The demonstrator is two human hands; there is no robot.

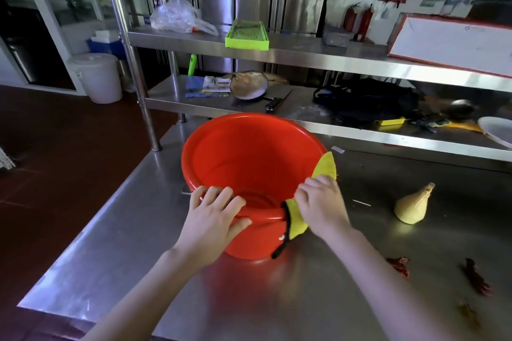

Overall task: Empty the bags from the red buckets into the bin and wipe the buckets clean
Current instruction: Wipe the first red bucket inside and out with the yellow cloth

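A red bucket [249, 158] stands upright on the steel table [388, 271], its inside bare with no bag in it. My left hand [213, 216] grips the near rim, fingers hooked inside and thumb on the outer wall. My right hand [321, 205] holds a yellow cloth [327, 165] with a black edge against the bucket's right rim. Part of the cloth hangs down the outer wall below my hand.
A pale cone-shaped piece of food [412, 206] lies right of the bucket, with red scraps [476, 277] nearer the front. The shelf behind carries a knife [277, 102], a metal bowl [249, 86] and a black bag [368, 102]. A white lidded bin [97, 77] stands on the floor at left.
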